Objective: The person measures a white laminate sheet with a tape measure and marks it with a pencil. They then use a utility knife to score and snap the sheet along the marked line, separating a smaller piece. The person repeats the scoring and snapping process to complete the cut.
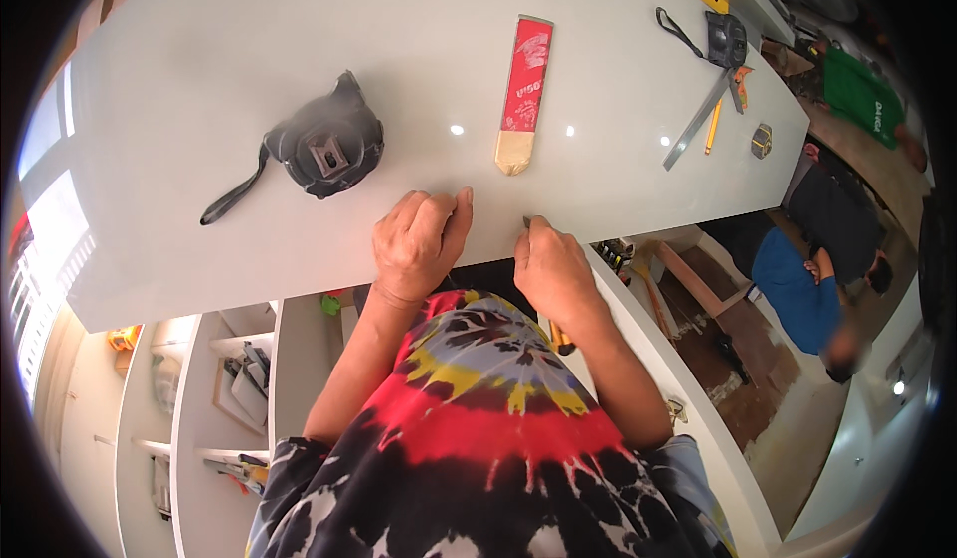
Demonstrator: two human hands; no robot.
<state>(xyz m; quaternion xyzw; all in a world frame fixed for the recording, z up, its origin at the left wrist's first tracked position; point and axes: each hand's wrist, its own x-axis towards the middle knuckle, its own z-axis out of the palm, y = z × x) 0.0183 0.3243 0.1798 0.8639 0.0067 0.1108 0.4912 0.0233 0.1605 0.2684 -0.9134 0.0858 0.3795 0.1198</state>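
Near the front edge of the white table (pixel 419 49), my left hand (pixel 419 241) rests with its fingers curled in and nothing showing in them. To its right, my right hand (pixel 554 267) is closed, thumb against fingers, with a small dark tip (pixel 527 222) poking out; the rest of that thing is hidden. A bulky black tape measure (pixel 329 144) with a clip and a wrist strap lies beyond my left hand. Farther off, between the hands, lies a flat red strip (pixel 526 79) with white markings and a tan rounded end.
At the right lie a second black tape measure (pixel 726 39), a metal ruler (pixel 696 124), a yellow pencil (pixel 714 127), an orange-handled tool (pixel 741 87) and a small yellow-and-black tape measure (pixel 762 141). Open shelves (pixel 189 398) stand below left. Other people, one in blue (pixel 793 279), are at the right.
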